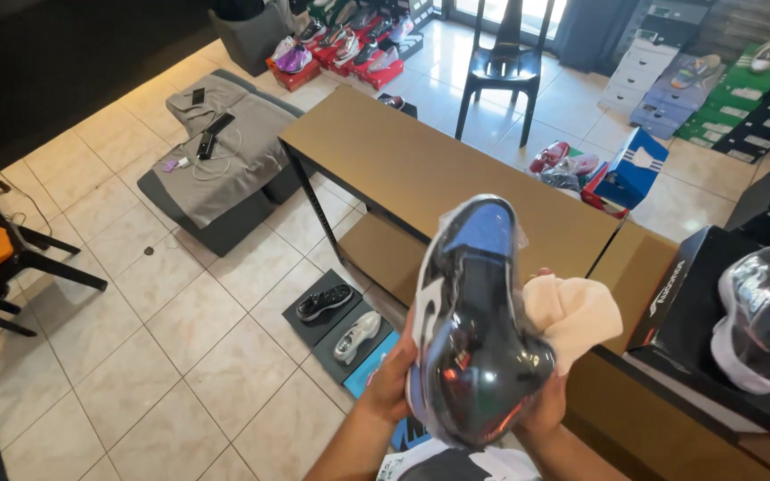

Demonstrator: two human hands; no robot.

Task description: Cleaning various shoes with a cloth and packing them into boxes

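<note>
Wrapped shoe (474,330) held up in both hands over the tiled floor (135,356).

Left hand (391,379) gripping the shoe's left edge, fingers curled behind the plastic; right hand (545,405) clasping the right edge, with a cream cloth (572,312) pinched against it. Just beyond, a brown table (421,169); at right, a second wrapped shoe (764,316) resting on a black box (683,307).

Both forearms bare to the frame's lower edge; no sleeves, watch or wristband seen. Left hand (391,385) and right hand (541,405) ungloved, no rings visible. Fingers largely hidden.
</note>
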